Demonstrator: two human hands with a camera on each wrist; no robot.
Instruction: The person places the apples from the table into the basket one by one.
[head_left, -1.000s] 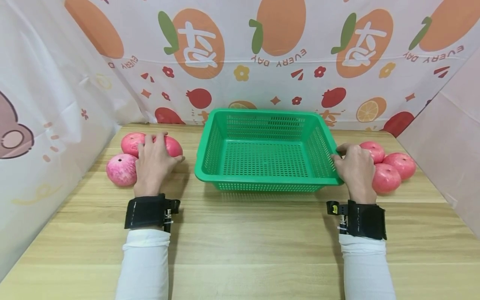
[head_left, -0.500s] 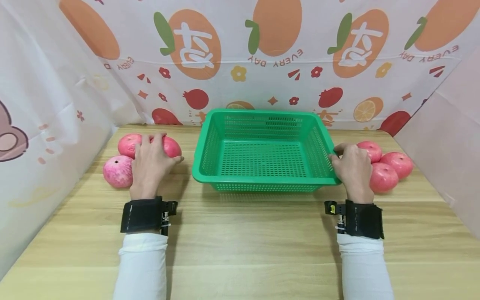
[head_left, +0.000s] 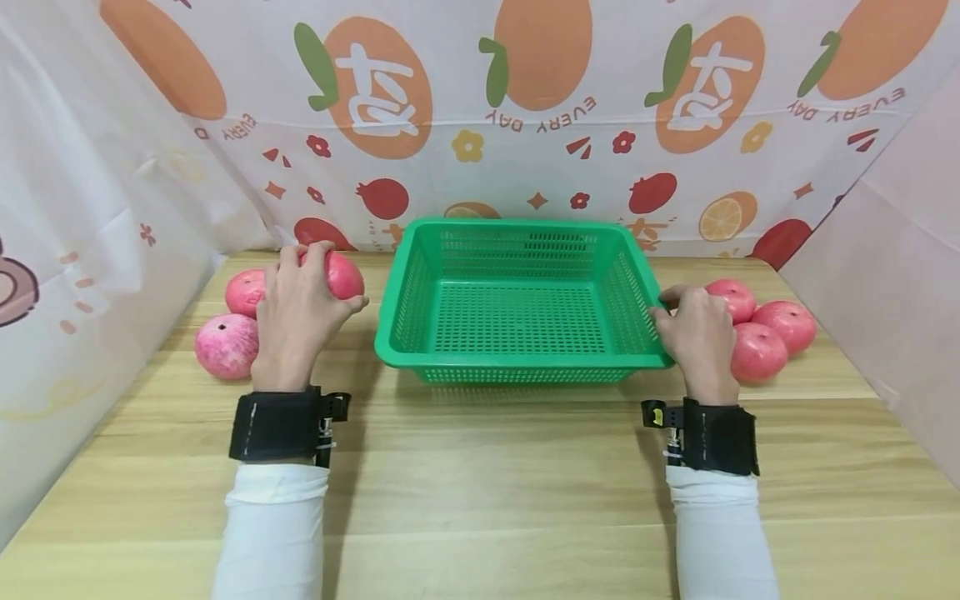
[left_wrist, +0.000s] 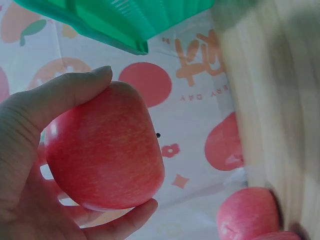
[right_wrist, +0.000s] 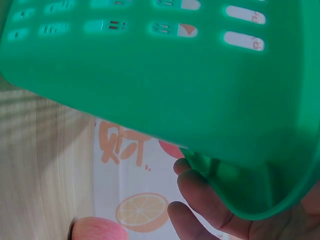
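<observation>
In the left wrist view, a red apple (left_wrist: pixel 107 150) sits in the grasp of my left hand (head_left: pixel 300 312), thumb on one side and fingers round the other. The head view shows this hand just left of the green basket (head_left: pixel 517 362), above two more apples, one red (head_left: pixel 245 292) and one paler pink (head_left: pixel 227 346). My right hand (head_left: pixel 696 333) holds the basket's right rim, its fingers curled under the lip (right_wrist: pixel 250 200) in the right wrist view. The basket holds nothing and rests on the table.
Three red apples (head_left: pixel 759 352) lie together right of my right hand on the wooden table (head_left: pixel 495 483). A fruit-printed cloth (head_left: pixel 525 167) hangs behind the basket, and pale cloth (head_left: pixel 97 250) closes in the left side.
My left hand has risen a little with the apple, which now sits higher than the two beside it. My right hand stays on the rim. The whole scene shifts slightly left.
</observation>
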